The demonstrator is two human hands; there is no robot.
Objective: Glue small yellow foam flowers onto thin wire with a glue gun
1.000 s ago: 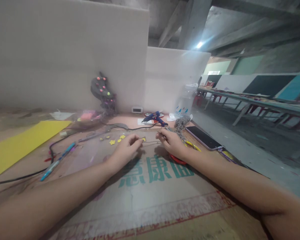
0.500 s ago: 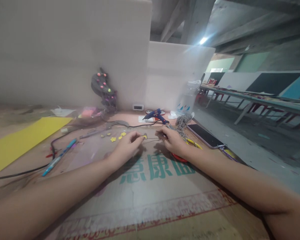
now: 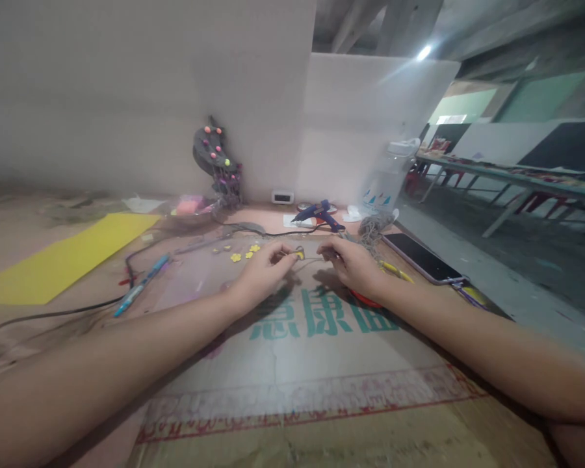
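Observation:
My left hand (image 3: 272, 265) is closed in a pinch on a small yellow piece (image 3: 300, 255) with grey yarn looped round it. From that piece a thin strand of grey yarn (image 3: 314, 259) runs across to my right hand (image 3: 355, 265), whose thumb and fingers are pinched on it. Both hands hover just above a printed cardboard sheet (image 3: 292, 364). Several small yellow flower shapes (image 3: 236, 257) lie to the left of my left hand. Beyond my right hand sits a tangled bundle of grey yarn (image 3: 373, 227). Red handles (image 3: 365, 299) show partly beneath my right forearm.
A blue glue gun (image 3: 316, 211) lies at the back, its black cable trailing left. To the right is a phone (image 3: 422, 258); to the left are a blue pen (image 3: 141, 286) and a yellow sheet (image 3: 73, 260). A dark crescent-shaped decoration (image 3: 209, 153) stands by the white partition.
The whole view has shifted, so everything appears further right and slightly higher. Both hands keep their pinch, with the strand still stretched between them.

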